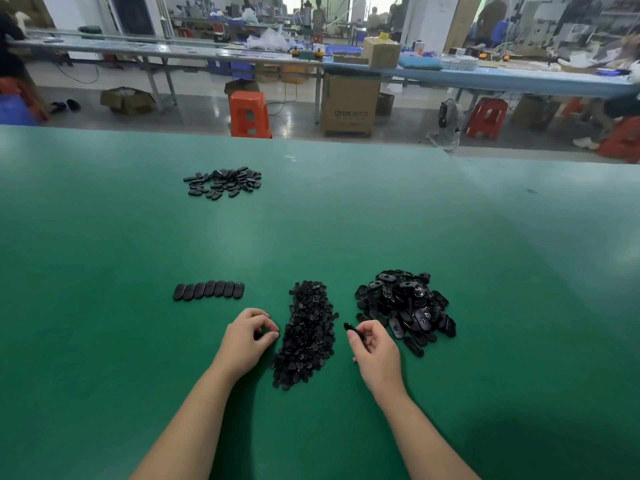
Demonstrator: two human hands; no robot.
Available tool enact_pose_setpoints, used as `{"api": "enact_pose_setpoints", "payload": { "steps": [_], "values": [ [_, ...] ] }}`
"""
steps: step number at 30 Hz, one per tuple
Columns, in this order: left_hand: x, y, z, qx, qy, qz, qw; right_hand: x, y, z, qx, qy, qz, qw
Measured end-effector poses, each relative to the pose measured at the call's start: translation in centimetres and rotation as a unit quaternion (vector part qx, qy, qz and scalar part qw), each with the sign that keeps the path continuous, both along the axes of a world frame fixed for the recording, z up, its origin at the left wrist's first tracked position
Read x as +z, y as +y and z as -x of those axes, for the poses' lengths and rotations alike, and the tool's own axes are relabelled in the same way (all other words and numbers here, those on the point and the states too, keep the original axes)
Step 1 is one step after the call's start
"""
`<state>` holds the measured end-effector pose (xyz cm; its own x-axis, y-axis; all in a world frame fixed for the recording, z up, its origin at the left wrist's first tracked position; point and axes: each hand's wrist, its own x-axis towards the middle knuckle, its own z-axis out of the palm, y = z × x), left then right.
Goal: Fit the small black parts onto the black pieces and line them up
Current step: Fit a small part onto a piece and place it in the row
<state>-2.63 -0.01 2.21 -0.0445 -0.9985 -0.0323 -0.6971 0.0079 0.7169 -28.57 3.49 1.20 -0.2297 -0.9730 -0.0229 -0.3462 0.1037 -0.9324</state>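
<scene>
A long heap of small black parts (308, 334) lies on the green table between my hands. To its right is a pile of larger oval black pieces (405, 306). My right hand (374, 351) pinches one black oval piece (351, 328) just left of that pile. My left hand (247, 337) rests at the left edge of the small-parts heap with thumb and fingers curled together; whether a part sits between them is hidden. A row of several oval pieces (209, 290) lies side by side to the left.
Another loose cluster of black oval pieces (225, 182) lies farther back on the green table (104, 341). Beyond the far edge stand an orange stool (249, 114), a cardboard box (349, 105) and long workbenches with people.
</scene>
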Motion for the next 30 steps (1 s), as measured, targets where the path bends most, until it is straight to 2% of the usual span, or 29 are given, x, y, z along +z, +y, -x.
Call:
{"api": "enact_pose_setpoints", "payload": {
  "steps": [6,11,16,20,30],
  "values": [
    [-0.5,0.1,0.5,0.036,0.008,0.025,0.999,0.1,-0.1,-0.2,-0.001,0.026,-0.004,1.000],
    [-1.0,0.9,1.1,0.152,0.048,0.104,0.982,0.2,0.0,-0.2,0.015,0.068,0.023,0.997],
    [-1.0,1.2,1.2,0.173,0.060,0.096,0.978,0.0,0.1,-0.3,-0.021,-0.037,0.001,0.999],
    [-1.0,1.3,1.2,0.172,0.058,0.078,0.980,-0.1,0.1,-0.3,-0.032,-0.083,0.012,0.996],
    [-0.7,1.4,1.2,0.185,0.093,0.073,0.976,-0.2,0.2,-0.2,-0.024,-0.064,0.020,0.997]
  ]
}}
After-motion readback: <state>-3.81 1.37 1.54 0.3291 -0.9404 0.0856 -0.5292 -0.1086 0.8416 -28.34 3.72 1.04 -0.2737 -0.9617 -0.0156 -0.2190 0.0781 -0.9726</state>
